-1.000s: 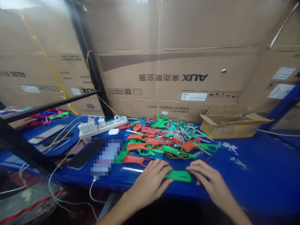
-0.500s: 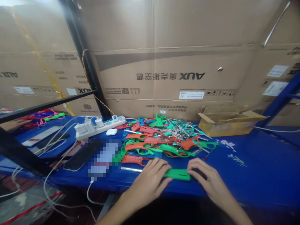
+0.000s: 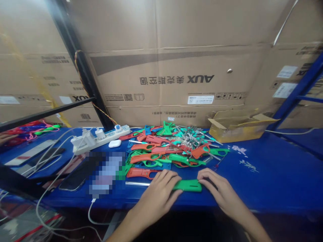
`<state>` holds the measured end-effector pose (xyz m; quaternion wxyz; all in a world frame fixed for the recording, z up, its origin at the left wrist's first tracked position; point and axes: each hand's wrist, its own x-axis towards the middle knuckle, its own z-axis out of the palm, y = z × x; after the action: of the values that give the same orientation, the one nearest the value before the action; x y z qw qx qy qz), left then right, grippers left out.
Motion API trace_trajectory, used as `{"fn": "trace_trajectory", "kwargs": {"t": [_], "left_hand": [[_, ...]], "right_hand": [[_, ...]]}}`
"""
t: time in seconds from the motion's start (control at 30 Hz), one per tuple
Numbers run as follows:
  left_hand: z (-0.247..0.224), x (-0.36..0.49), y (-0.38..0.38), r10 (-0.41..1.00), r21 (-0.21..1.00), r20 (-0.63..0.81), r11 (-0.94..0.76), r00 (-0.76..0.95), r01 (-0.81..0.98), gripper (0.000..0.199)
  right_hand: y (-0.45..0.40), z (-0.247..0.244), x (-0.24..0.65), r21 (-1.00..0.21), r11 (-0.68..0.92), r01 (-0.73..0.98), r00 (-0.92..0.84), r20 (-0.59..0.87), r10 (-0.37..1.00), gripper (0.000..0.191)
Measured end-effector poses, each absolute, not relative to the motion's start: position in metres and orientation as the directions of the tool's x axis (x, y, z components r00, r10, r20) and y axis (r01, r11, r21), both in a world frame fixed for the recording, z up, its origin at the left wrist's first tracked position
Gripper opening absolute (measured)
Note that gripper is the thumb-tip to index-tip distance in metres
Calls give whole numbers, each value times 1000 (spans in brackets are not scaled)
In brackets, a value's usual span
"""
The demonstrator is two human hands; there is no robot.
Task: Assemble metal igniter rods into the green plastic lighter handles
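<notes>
Green lighter handle [image 3: 188,185] looks light, stiff, smooth. Left hand [image 3: 161,191] fingers wrap one end, right hand [image 3: 216,186] fingers pinch other: good holds.

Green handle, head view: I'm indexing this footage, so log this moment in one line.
left hand: grips green handle | right hand: at handle's right end | metal tube: left of left hand | parts pile: beyond hands

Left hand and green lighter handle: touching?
Touching: the head view shows the left hand closed around the left end of the green lighter handle.
</notes>
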<state>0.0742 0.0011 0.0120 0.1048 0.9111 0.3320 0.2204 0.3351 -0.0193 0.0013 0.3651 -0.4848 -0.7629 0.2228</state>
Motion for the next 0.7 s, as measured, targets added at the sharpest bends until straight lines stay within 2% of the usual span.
{"fn": "trace_trajectory", "kwargs": {"t": [0.33, 0.7], "left_hand": [[12, 74, 1, 657, 350, 308, -751, 688, 560, 28], [12, 75, 2, 644, 332, 343, -764, 684, 553, 25]], "right_hand": [[-21, -5, 335, -650, 486, 585, -308, 377, 874, 17], [-22, -5, 333, -624, 503, 598, -313, 396, 863, 20]]}}
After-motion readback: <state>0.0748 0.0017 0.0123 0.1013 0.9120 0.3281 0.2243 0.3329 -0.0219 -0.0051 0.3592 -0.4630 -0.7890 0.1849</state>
